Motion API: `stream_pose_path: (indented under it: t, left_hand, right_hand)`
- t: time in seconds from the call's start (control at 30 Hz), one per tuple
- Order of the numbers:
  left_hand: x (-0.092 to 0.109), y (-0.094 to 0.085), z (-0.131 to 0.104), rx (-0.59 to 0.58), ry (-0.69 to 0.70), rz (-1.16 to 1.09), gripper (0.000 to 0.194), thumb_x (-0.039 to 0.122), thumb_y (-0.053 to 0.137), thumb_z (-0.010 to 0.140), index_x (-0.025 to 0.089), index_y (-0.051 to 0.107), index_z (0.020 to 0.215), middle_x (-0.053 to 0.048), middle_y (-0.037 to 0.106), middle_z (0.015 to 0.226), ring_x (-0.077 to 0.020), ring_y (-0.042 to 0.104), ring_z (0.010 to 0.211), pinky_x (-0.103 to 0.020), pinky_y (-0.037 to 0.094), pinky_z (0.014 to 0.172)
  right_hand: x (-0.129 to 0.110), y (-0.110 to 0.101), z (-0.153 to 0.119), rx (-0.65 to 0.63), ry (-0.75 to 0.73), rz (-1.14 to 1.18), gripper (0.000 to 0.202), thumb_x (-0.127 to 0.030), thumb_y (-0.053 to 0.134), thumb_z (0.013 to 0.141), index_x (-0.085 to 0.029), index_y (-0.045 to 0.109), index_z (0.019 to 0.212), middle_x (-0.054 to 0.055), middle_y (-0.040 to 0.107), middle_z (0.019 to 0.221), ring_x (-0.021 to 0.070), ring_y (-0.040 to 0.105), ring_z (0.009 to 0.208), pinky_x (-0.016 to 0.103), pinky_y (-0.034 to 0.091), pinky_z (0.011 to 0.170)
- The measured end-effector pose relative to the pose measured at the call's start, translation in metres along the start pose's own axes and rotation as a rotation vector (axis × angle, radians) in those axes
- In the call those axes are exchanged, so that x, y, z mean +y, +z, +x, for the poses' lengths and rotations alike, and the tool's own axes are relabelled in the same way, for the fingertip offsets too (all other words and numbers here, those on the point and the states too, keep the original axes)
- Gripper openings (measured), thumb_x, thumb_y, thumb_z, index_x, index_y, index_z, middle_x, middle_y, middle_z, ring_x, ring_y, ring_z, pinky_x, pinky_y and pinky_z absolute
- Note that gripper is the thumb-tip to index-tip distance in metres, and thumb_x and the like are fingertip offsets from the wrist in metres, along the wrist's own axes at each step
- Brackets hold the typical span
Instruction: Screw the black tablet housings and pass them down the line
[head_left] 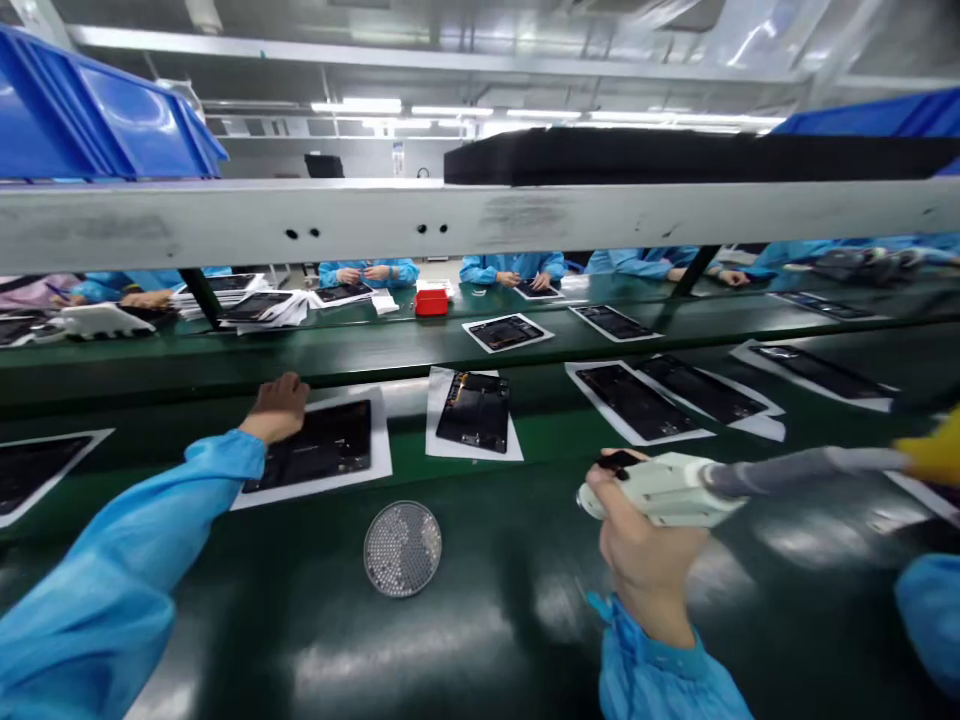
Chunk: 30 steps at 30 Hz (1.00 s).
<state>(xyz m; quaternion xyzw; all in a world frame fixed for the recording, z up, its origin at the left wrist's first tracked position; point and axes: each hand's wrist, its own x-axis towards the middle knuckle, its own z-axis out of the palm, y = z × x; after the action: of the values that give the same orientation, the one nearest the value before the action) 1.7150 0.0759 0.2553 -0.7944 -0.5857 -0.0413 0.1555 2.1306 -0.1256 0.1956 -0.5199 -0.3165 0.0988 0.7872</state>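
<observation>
My right hand is wrapped round a pale green handheld tool above the near green surface. A grey hose runs from the tool toward the right. My left hand, its fingers curled together, is at the upper left edge of a black panel that lies on a white sheet. Its fingertips are hidden, so what they pinch cannot be made out. Between my hands lies a round clear dish with small pieces in it. Beyond the dish, another black panel rests on white paper.
More black panels on white sheets lie along the green benches, including one at right. A grey shelf beam crosses overhead, carrying a blue bin. People in blue sleeves sit opposite, near a red box. Another blue sleeve is at right.
</observation>
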Motion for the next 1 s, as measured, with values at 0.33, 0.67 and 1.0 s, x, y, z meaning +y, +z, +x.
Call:
stream_pose_path:
  t: [0.33, 0.67, 1.0]
  left_hand:
    - [0.176, 0.112, 0.023, -0.174, 0.327, -0.301, 0.032, 0.036, 0.062, 0.099, 0.017, 0.061, 0.125, -0.010, 0.061, 0.129, -0.0241, 0.062, 0.114, -0.046, 0.054, 0.098]
    - [0.180, 0.120, 0.032, -0.187, 0.239, -0.199, 0.035, 0.037, 0.063, 0.099, 0.016, 0.061, 0.126, -0.011, 0.061, 0.130, -0.0246, 0.063, 0.114, -0.047, 0.055, 0.097]
    - [0.164, 0.116, 0.012, -0.203, 0.298, -0.215, 0.033, 0.036, 0.063, 0.099, 0.016, 0.061, 0.125, -0.010, 0.061, 0.129, -0.0239, 0.063, 0.112, -0.046, 0.056, 0.096]
  right_hand:
    - [0.006, 0.013, -0.008, -0.142, 0.013, -0.123, 0.030, -0.036, 0.080, 0.067, -0.016, 0.070, 0.086, 0.005, 0.072, 0.071, 0.0204, 0.067, 0.061, 0.032, 0.056, 0.057]
    - [0.005, 0.013, -0.009, -0.178, 0.038, -0.088, 0.023, -0.030, 0.077, 0.069, -0.017, 0.072, 0.087, 0.003, 0.070, 0.068, 0.0177, 0.062, 0.056, 0.030, 0.053, 0.054]
    - [0.004, 0.015, -0.009, -0.190, 0.043, -0.081, 0.025, -0.032, 0.077, 0.066, -0.016, 0.071, 0.085, 0.005, 0.073, 0.072, 0.0203, 0.067, 0.063, 0.032, 0.056, 0.060]
